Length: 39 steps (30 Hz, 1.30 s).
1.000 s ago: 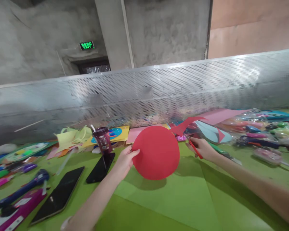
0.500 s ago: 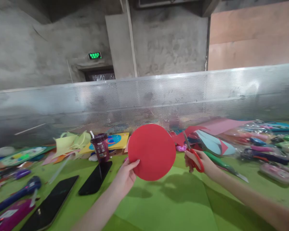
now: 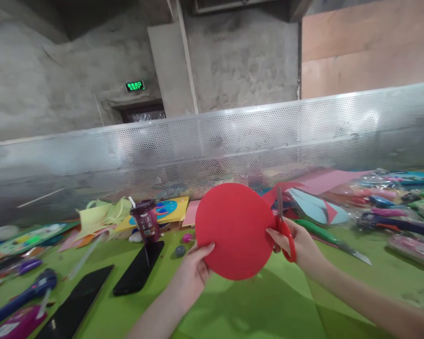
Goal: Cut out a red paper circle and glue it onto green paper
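A round red paper disc (image 3: 235, 230) is held up over the green table, its flat face toward me. My left hand (image 3: 197, 268) pinches its lower left edge, thumb in front and fingers behind. At the right edge, my right hand (image 3: 297, 242) has the red-handled scissors (image 3: 286, 238) hooked on its fingers, blades pointing up. Its thumb also rests on the disc's right rim. The scissor blades look closed and stand beside the disc, partly behind the hand. The fingers behind the paper are hidden.
Two black phones (image 3: 138, 268) and a dark purple cup with a straw (image 3: 146, 221) lie left. A green-handled knife (image 3: 334, 240) with bare blade lies right. Paper scraps (image 3: 318, 205) and packaged craft supplies line the back, before a perforated metal panel (image 3: 233, 141).
My right hand has come left with the scissors and now touches the disc's right edge. The disc has shifted slightly right and down. The view has tilted a little.
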Available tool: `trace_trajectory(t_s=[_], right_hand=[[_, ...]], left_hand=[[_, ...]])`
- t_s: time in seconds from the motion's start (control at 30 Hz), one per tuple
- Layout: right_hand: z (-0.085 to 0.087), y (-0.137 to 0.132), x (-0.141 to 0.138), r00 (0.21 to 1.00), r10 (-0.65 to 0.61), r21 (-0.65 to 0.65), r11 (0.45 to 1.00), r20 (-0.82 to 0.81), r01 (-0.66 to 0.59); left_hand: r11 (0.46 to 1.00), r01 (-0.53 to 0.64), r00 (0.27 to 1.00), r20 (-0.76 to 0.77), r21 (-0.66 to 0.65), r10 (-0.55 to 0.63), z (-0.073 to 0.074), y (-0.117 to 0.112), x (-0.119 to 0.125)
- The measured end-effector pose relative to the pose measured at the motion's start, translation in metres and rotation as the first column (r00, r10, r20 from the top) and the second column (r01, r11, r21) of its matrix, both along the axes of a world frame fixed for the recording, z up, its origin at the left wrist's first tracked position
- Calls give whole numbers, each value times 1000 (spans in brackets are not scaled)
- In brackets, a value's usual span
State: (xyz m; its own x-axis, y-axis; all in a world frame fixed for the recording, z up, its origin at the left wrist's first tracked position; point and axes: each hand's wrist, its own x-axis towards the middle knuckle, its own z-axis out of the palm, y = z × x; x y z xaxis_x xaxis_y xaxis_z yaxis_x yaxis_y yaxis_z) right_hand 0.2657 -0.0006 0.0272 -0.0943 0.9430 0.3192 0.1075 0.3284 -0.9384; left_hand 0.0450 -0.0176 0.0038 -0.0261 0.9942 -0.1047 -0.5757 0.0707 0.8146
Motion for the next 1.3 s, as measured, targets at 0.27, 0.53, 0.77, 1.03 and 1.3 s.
trace_trajectory(t_s=[0.27,0.53,0.77,1.03,1.3], right_hand=[[9,4,11,991,134,-23,991,-27,-135],[4,19,28,973,175,-17,985,153,-174],[-11,29,33,945,165,-79,986,283,-148],[-9,17,21,929,201,-129,977,310,-168],[-9,17,21,931,215,-136,974,293,-182]], left_hand=[[903,425,775,-542,67,-325,0,6,-26],[968,199,880,-462,153,-109,-1,10,-22],[985,5,864,-497,170,82,-4,13,-26],[983,-25,871,-478,183,111,-4,9,-21],[981,-26,867,-485,190,117,-3,9,-20]])
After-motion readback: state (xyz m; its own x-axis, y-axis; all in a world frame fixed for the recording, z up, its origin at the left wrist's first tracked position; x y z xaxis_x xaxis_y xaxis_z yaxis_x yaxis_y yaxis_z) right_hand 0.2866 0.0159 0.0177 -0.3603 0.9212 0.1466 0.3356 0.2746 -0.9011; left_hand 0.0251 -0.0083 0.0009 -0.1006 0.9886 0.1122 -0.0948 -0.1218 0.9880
